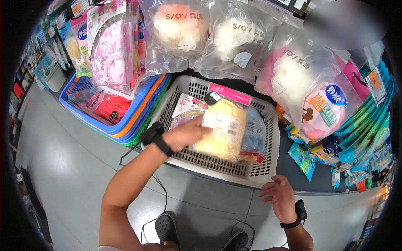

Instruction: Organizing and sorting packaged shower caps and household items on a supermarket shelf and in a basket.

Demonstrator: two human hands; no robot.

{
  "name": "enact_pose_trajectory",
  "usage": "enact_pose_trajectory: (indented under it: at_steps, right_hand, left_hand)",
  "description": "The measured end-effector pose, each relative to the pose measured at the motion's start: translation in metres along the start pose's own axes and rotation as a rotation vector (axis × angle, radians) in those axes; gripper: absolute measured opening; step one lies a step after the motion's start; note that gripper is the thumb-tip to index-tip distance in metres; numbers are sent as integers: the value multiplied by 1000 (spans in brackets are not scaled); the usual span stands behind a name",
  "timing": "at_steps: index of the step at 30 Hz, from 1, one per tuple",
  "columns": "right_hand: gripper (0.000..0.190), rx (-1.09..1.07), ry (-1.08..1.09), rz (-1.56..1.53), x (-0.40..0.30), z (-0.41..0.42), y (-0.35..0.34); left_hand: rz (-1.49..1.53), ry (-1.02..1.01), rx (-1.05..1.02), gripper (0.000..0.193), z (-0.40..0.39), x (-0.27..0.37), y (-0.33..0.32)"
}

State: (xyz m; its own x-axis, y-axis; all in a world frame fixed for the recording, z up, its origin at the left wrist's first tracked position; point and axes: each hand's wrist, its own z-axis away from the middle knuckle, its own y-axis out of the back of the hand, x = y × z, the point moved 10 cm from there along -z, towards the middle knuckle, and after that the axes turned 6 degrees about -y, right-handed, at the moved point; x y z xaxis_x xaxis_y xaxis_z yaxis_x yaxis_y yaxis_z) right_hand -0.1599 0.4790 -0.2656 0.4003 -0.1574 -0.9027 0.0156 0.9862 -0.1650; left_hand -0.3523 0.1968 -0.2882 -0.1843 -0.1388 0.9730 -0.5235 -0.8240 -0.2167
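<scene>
My left hand (188,132) grips the left edge of a clear bag holding a yellow folded cloth item (224,128), slightly blurred. The bag is over a grey-white plastic basket (273,147). In the basket, a package with a white printed card (189,105) is at the left and partly hidden by my hand. A blue item in clear wrap (253,131) lies to the right of the yellow bag, above a small red package (252,157). My right hand (279,196) is empty, with fingers apart, just off the basket's near right corner.
Stacked coloured baskets (138,116) at the left hold a red packaged item (111,108). Bagged bath puffs (180,26) hang behind the grey-white basket. Hanging blue-green packets (361,122) crowd the right side. Black cables (165,188) run down past both shoes.
</scene>
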Motion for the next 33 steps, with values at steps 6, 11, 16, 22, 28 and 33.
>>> enact_pose_trajectory:
  at_steps: [6, 11, 16, 22, 28, 33]
  right_hand:
    - [34, -75, -42, 4, 17, -3, -13]
    - [28, -64, -73, 81, 33, -1, -10]
    - [29, -39, -112, 139, 43, 0, -1]
    - [24, -68, -58, 178, 38, -10, -35]
    - [28, -199, -24, 289, 35, 1, -49]
    - [26, -148, -62, 332, 41, 2, -31]
  left_hand:
    - [-733, 106, 198, 50, -94, -85, 68]
    - [-1167, -189, 529, 54, -96, -75, 86]
    - [-1316, -219, 363, 61, -119, -88, 54]
    - [-1149, -38, 502, 100, -73, -65, 80]
    - [-1559, 342, 706, 76, -34, -56, 105]
    - [-1500, 299, 466, 47, -61, -61, 74]
